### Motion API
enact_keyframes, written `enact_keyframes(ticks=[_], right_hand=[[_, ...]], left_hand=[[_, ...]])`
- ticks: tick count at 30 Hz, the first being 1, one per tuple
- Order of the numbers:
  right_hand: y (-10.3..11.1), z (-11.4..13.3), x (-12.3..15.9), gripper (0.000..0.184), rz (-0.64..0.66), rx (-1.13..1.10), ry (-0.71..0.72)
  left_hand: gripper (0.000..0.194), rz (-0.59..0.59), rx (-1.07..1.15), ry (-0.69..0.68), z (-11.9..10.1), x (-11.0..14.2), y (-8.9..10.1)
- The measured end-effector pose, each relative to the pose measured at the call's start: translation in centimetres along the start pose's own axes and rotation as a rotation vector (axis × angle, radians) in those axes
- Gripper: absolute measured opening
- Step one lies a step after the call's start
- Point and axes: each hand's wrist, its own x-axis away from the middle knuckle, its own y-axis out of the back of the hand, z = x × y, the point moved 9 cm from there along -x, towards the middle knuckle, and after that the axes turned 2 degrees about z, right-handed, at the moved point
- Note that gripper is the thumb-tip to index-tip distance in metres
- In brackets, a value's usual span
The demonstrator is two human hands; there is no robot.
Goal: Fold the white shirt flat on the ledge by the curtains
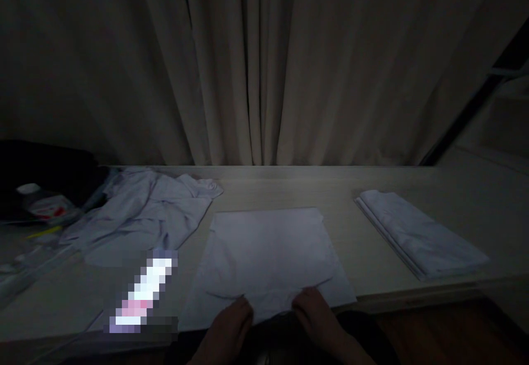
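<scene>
On the dim table (pixel 285 188), the left hand (pixel 229 321) and right hand (pixel 314 312) seemingly pinch the cloth (pixel 270 252) along its near edge; tension evenly.

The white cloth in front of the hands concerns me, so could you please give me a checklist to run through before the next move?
1. Left hand on the near edge of the white cloth: ok, fingers curled there.
2. Right hand on the same edge: ok, fingers curled.
3. Surface smooth: not ok, creases show near both hands.
4. Folded cloth on the right kept apart: ok, tabletop shows between.
5. Underside flat: cannot tell, hidden.
</scene>
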Motion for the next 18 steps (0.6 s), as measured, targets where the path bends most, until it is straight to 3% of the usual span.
enact_keyframes(ticks=[3,6,12,18], right_hand=[[0.1,-1.0,-0.7,0.016,0.013,-0.008,-0.067],[0.1,-1.3,-1.9,0.018,0.035,0.005,-0.059],[0.4,-1.7,-3.6,0.016,0.013,0.078,-0.148],[0.3,-0.9,-3.7,0.012,-0.105,0.324,-0.086]], left_hand=[[0.028,0.023,0.177,0.091,1.2,-1.0,0.5],[0.025,0.048,0.205,0.131,2.6,-2.4,0.8],[0.021,-0.013,0.051,0.143,2.9,-3.9,1.5],[0.023,-0.118,-0.241,0.082,1.6,-2.9,-0.1]])
